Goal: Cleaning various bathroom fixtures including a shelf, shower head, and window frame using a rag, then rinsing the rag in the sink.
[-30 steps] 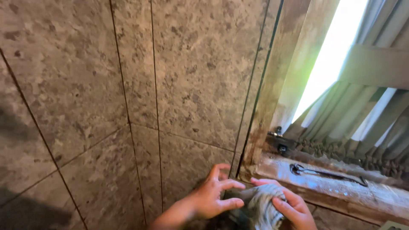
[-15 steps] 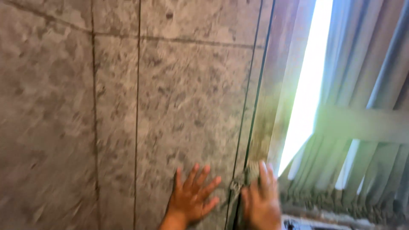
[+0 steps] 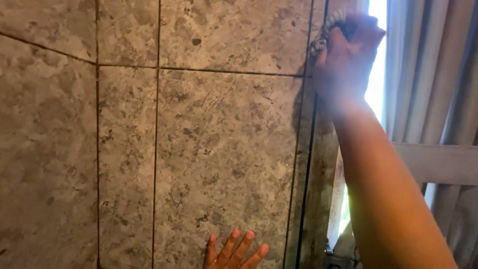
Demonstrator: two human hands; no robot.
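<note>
Right hand [image 3: 348,52] up high at wall edge, fist bunched round a grey rag [image 3: 332,27] against the tile wall [image 3: 219,149]. Rag prob. soft, light, limp; grip the wad. Left hand [image 3: 234,251] spread flat, low on tile.

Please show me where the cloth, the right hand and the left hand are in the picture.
cloth [image 3: 328,30], head view: on the grey bunched part sticking out of the fist.
right hand [image 3: 346,60], head view: on the back of the hand.
left hand [image 3: 234,254], head view: on the spread fingers.
</note>
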